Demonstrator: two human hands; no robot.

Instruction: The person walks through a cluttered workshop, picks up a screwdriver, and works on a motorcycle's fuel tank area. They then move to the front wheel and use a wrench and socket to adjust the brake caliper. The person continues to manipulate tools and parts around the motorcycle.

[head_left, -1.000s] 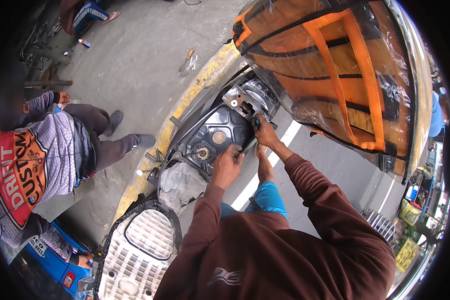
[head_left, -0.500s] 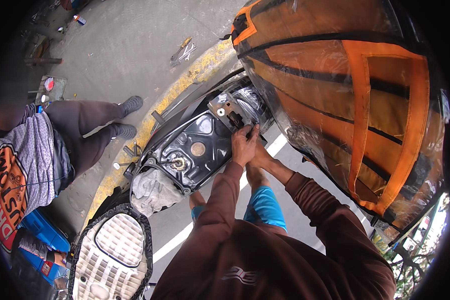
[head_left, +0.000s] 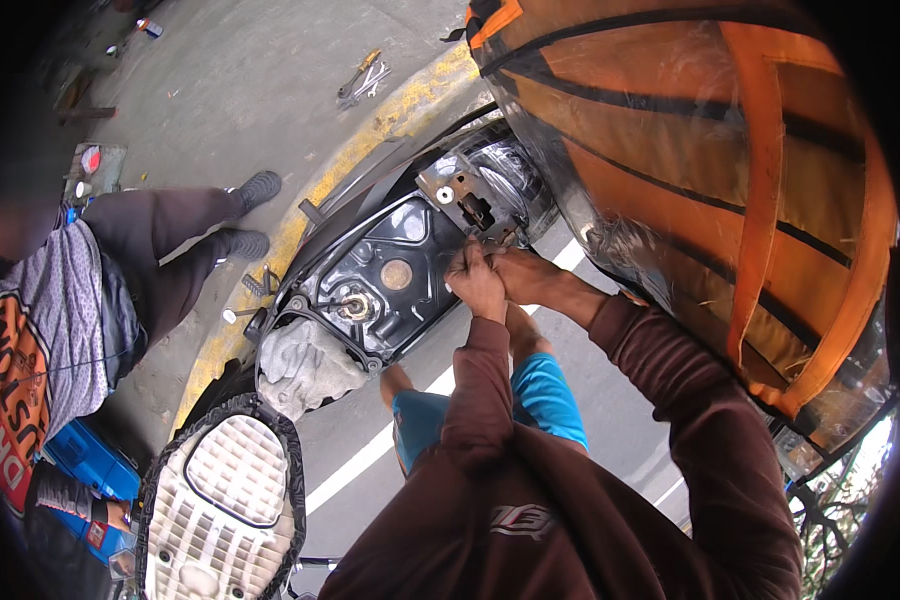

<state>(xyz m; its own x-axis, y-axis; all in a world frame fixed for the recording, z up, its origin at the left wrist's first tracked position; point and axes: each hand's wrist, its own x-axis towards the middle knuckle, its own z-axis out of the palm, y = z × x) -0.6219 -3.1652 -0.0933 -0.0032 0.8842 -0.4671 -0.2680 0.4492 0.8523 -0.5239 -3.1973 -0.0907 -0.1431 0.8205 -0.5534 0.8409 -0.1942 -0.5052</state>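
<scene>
Under the raised seat [head_left: 235,505] of a scooter lies a black fuel tank [head_left: 420,275] with a round bare patch and a filler opening [head_left: 352,306]. At its far right end sits a worn metal latch bracket [head_left: 445,195] with a dark slot. My left hand [head_left: 478,284] is pinched closed beside the tank's right edge, just below the bracket. Pressed against it, my right hand [head_left: 530,276] is closed too, its fingertips by the bracket's near corner. Whatever is between the fingers is too small or hidden to make out. A grey rag [head_left: 308,370] is bunched at the tank's near left.
A large orange delivery bag [head_left: 660,150] under clear plastic rises at the right. Pliers and wrenches [head_left: 364,80] lie on the pavement past the yellow kerb [head_left: 380,125]. To the left sits another person [head_left: 65,300], legs stretched toward the scooter, near a blue toolbox [head_left: 90,455].
Both hands have drawn back from the bracket's slot toward the tank's near right edge, uncovering the slot. My right forearm has swung outward to the right. The view has shifted slightly.
</scene>
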